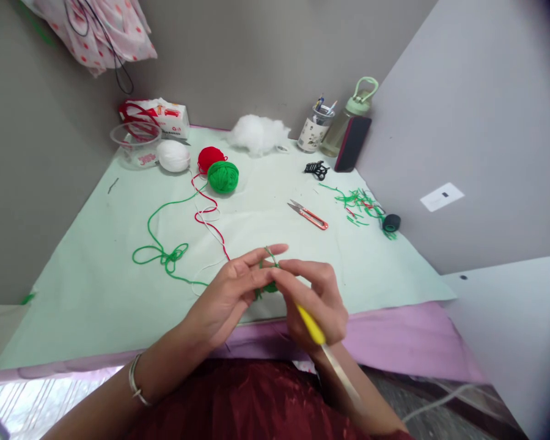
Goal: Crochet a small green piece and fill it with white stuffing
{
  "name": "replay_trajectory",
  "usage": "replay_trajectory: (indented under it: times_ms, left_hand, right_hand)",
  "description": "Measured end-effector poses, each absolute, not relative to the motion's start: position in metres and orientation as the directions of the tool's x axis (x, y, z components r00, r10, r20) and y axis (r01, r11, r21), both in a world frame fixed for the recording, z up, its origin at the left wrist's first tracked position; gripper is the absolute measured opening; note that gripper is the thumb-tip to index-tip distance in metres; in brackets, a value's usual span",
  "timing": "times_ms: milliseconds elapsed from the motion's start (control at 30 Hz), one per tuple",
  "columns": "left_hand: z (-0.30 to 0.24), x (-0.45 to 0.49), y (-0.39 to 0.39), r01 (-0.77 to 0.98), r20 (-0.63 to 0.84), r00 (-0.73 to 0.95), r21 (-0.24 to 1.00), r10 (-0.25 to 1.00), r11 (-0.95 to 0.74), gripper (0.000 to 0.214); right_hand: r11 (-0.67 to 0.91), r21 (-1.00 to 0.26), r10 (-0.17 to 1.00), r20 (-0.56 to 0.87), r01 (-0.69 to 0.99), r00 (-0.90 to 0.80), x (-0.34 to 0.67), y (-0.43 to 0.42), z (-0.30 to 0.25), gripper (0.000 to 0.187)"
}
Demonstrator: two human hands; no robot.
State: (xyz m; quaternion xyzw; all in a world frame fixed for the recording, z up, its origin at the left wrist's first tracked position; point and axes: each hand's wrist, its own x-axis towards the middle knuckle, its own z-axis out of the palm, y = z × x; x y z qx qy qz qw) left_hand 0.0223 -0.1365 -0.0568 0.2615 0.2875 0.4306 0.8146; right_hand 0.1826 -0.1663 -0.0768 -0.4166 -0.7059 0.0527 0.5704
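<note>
Near the table's front edge my two hands meet around a small green piece of crochet [271, 286], mostly covered by the fingers. My left hand [238, 284] pinches it, with green yarn [269, 252] running over the raised forefinger. In my right hand [316, 293] is a crochet hook with a yellow handle [311, 325]; its tip is hidden at the stitches. From the left hand the green yarn trails through a loose tangle [169, 255] to a green ball [223, 177]. A red ball [211, 160] and a white ball [173, 156] of yarn lie close by.
Orange thread snips [309, 215] lie right of centre. Beyond are a black hair clip [317, 170], yarn scraps [360, 205], a black tape roll [391, 222], white stuffing [259, 134], a pen cup [315, 129], a bottle [343, 125], a phone [352, 145] and a clear tub [136, 146].
</note>
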Motion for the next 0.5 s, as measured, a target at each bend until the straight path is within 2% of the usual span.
replay_trajectory:
  times_ms: [100,200,267,367,500]
  left_hand:
    - [-0.058,0.018,-0.133,-0.566,-0.258,0.499,0.626,0.827,0.536,0.034]
    - [-0.057,0.016,-0.133,-0.531,-0.238,0.427,0.715,0.872,0.455,0.033]
    - [-0.057,0.016,-0.134,-0.471,-0.199,0.411,0.789,0.89,0.394,0.034]
    - [-0.056,0.016,-0.136,-0.387,-0.136,0.438,0.864,0.889,0.323,0.038]
    - [-0.056,0.011,-0.136,-0.393,-0.097,0.466,0.867,0.879,0.305,0.04]
  right_hand:
    - [0.573,-0.78,0.766,0.619,0.25,0.175,0.184,-0.161,-0.071,0.026]
    - [0.473,-0.88,0.862,0.455,-0.034,0.223,0.182,-0.155,-0.066,0.017]
    - [0.435,-0.898,0.891,0.419,-0.069,0.173,0.18,-0.153,-0.065,0.015]
    - [0.416,-0.909,0.901,0.41,-0.016,0.14,0.18,-0.152,-0.067,0.015]
    - [0.368,-0.925,0.926,0.356,-0.098,0.125,0.184,-0.152,-0.071,0.015]
